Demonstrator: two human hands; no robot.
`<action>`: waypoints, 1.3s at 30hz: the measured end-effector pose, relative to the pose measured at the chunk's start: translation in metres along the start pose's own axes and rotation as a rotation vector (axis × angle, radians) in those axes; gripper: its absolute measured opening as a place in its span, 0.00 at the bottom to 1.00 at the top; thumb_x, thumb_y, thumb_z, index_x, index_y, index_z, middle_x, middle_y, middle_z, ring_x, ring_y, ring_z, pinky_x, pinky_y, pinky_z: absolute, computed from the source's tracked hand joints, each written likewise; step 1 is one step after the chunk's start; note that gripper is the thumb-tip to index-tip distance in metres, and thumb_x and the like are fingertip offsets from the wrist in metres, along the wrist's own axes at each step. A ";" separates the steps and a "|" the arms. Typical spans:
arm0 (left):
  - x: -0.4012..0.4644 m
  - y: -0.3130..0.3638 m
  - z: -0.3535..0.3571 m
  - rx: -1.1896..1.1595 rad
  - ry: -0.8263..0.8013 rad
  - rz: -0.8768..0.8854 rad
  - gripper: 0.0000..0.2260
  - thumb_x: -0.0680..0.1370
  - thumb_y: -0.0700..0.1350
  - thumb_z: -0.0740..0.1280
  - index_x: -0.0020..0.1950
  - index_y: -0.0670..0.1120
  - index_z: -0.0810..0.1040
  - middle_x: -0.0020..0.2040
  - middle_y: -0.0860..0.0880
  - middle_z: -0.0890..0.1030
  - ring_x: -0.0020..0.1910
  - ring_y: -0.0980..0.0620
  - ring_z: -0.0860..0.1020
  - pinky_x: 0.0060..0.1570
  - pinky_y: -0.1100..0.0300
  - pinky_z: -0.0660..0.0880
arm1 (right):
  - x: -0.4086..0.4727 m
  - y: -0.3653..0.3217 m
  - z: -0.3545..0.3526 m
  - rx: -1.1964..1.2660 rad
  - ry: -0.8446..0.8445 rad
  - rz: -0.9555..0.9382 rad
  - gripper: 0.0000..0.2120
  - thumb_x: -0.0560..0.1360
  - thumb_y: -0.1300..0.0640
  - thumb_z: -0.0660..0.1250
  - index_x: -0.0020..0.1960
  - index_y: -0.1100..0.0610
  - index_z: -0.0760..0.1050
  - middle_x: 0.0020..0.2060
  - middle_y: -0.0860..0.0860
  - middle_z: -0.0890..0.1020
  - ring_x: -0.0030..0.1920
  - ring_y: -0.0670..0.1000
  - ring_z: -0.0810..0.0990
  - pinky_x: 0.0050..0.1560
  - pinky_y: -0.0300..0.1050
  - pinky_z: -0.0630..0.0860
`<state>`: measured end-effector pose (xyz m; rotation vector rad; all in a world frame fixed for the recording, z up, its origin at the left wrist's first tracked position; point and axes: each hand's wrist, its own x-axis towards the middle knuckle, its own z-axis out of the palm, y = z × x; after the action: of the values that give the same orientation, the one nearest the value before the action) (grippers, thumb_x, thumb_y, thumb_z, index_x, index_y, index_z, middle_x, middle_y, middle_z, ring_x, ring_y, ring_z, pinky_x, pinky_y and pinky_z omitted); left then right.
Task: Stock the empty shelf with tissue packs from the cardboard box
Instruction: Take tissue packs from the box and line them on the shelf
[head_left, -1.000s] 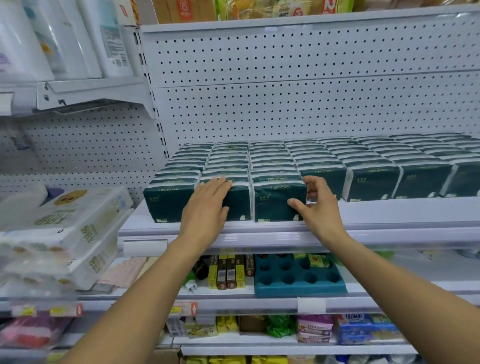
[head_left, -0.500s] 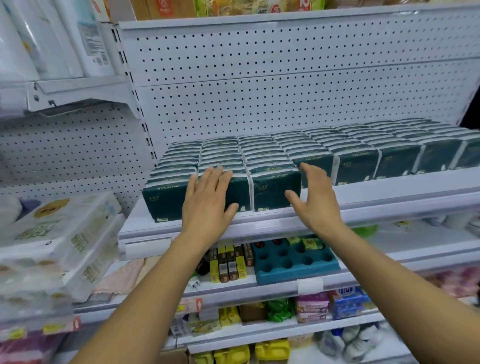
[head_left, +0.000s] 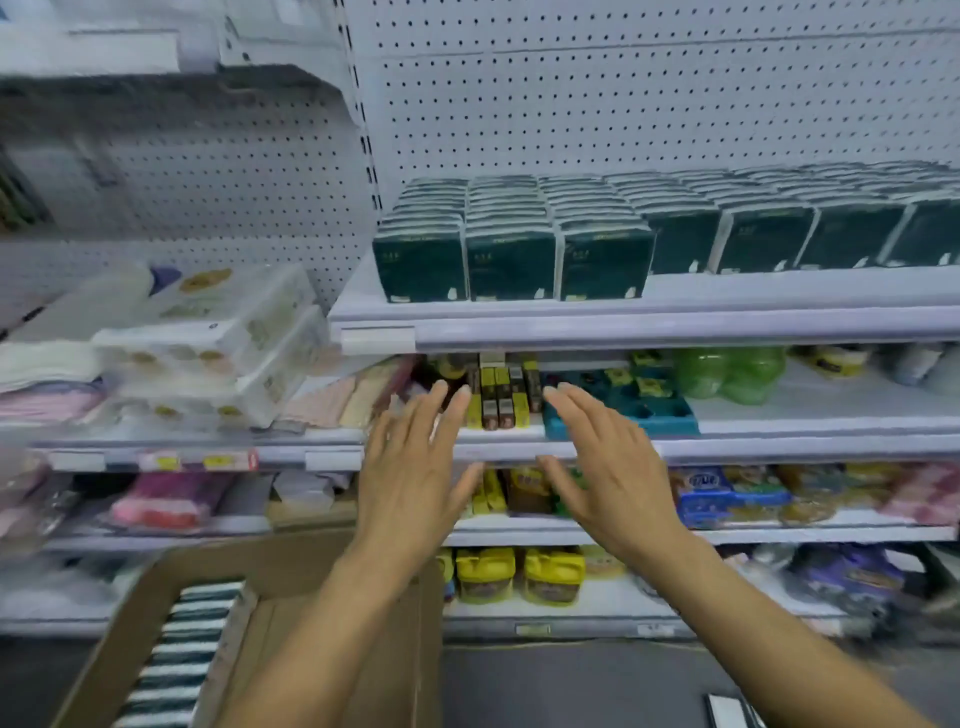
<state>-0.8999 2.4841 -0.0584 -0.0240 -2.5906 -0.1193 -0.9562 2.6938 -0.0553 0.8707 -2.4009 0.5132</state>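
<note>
Head view: left hand (head_left: 415, 483) and right hand (head_left: 608, 467), both spread and empty, sit between shelved tissue packs (head_left: 511, 260) at 12 o'clock and cardboard box (head_left: 291, 571) at 7 o'clock; next comes a reach into it.

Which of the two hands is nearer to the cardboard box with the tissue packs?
Left. The left hand hangs open just above the cardboard box, near its far right corner. The right hand is also open, but further right, in front of the lower shelves, beyond the box's edge.

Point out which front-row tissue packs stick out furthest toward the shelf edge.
The three leftmost packs: their fronts sit nearer the shelf edge than the packs to their right.
</note>
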 end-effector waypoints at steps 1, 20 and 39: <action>-0.018 -0.005 0.001 -0.009 -0.024 -0.024 0.29 0.78 0.60 0.57 0.77 0.49 0.62 0.74 0.46 0.69 0.70 0.45 0.71 0.65 0.44 0.72 | -0.011 -0.011 0.006 0.016 -0.031 0.000 0.27 0.78 0.47 0.63 0.74 0.55 0.63 0.69 0.53 0.72 0.63 0.55 0.75 0.57 0.52 0.75; -0.284 -0.298 0.047 -0.004 -0.692 -0.451 0.29 0.76 0.54 0.67 0.75 0.50 0.66 0.67 0.46 0.74 0.65 0.43 0.73 0.58 0.50 0.73 | -0.078 -0.269 0.249 0.233 -0.684 0.024 0.19 0.76 0.48 0.66 0.65 0.51 0.74 0.59 0.52 0.78 0.57 0.56 0.77 0.51 0.52 0.78; -0.389 -0.398 0.151 0.209 -1.304 -0.153 0.07 0.80 0.47 0.66 0.55 0.48 0.80 0.53 0.49 0.81 0.51 0.50 0.80 0.48 0.55 0.77 | -0.178 -0.354 0.441 0.179 -1.542 0.029 0.17 0.77 0.50 0.66 0.63 0.54 0.73 0.58 0.53 0.77 0.55 0.54 0.76 0.50 0.45 0.73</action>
<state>-0.6627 2.1037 -0.4210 0.2561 -3.8889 0.1879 -0.7563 2.2986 -0.4493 1.7119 -3.7170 -0.0610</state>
